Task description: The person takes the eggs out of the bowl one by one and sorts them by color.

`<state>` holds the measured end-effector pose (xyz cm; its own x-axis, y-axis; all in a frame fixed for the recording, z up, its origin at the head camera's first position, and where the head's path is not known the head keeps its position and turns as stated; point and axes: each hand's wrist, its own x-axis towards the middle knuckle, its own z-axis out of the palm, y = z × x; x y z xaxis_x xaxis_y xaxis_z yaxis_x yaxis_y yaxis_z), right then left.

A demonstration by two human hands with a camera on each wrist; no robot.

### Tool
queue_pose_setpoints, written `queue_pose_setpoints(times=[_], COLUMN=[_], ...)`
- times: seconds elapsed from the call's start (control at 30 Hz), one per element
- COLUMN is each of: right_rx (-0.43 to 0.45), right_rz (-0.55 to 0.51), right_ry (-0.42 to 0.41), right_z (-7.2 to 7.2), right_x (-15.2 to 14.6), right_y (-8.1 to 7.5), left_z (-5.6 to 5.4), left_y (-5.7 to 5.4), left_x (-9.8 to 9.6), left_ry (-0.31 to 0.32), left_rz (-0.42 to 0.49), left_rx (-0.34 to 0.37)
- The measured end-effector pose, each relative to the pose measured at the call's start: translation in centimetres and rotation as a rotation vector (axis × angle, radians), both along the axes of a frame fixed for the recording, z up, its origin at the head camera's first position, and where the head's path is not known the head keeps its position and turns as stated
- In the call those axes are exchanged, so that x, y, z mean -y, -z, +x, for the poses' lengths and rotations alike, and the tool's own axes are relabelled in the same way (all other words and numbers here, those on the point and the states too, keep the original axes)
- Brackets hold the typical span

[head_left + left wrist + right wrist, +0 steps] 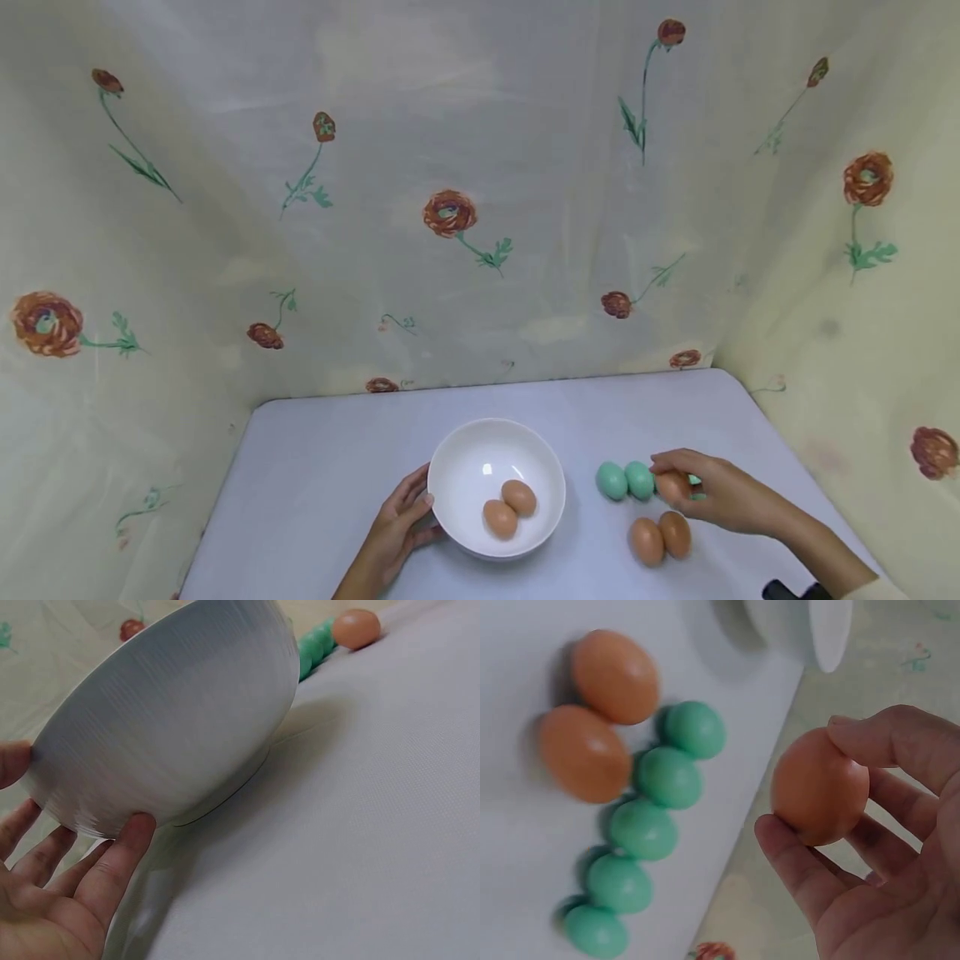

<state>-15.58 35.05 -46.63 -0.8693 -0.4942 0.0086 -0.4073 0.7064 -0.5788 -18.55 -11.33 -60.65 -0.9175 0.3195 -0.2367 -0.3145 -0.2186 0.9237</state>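
My right hand pinches a brown egg between thumb and fingertips, above the row of green eggs. Beneath it, several green eggs form a line on the table, partly covered by the hand in the head view. Two more brown eggs lie side by side nearer me. My left hand holds the left side of a white bowl, its fingers spread on the outer wall and up to the rim. Two brown eggs lie together inside the bowl.
A white table carries everything. Cloth with a flower print stands along its back and sides. A dark object shows by the right forearm at the bottom edge.
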Motion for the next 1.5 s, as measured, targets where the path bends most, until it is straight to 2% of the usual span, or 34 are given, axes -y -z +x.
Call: queue_pose_setpoints(times=[0.17,0.3,0.53,0.73,0.9,1.1,1.4,1.5], right_rx=[-0.122,-0.204,-0.177,-0.205,-0.202,-0.262,-0.296,-0.258], right_rz=[-0.002,0.019,0.082,0.032,0.030,0.019,0.020,0.038], right_ry=[-0.031,0.000,0.084,0.092,0.092,0.085,0.064,0.056], right_z=[0.9,1.7,2.3,2.7,2.8,2.8,2.6,2.7], right_x=[-2.6,-3.9,-5.1,-5.5,-5.8,-5.7,-5.4,-5.6], right_y=[2.3,4.4,7.3,9.3,10.3,11.2,11.3,11.1], left_z=[-0.3,-0.5,-0.1,0.0,0.0,-0.1,-0.2,-0.2], left_y=[-0.2,-0.1,0.0,0.1,0.0,0.0,0.2,0.2], left_x=[0.0,0.0,0.1,-0.1,-0.1,0.1,0.2,0.2], left_ry=[-0.016,-0.029,-0.029,-0.019,-0.018,-0.008,-0.008,-0.008], left_rz=[-0.006,-0.014,-0.019,-0.002,0.002,0.006,0.009,0.007], left_rx=[0.007,0.016,0.013,0.011,0.017,0.008,0.011,0.012])
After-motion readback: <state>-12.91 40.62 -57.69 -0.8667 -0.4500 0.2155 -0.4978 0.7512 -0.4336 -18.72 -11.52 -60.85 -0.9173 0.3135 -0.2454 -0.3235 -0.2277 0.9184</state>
